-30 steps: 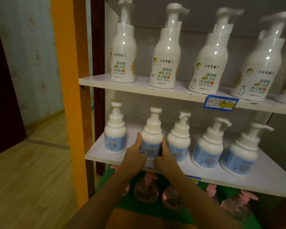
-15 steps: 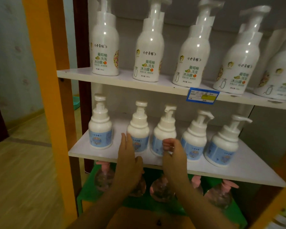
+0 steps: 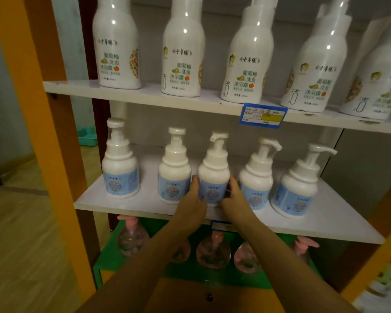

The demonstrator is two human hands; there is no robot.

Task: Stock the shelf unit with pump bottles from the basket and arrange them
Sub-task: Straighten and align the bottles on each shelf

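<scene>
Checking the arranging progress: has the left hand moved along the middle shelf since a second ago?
Yes, rightward. The left hand was left of the second bottle; now it is right of it, holding the third bottle.

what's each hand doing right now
Left hand: holds the middle bottle by its left side.
Right hand: holds the same bottle by its right side.
</scene>
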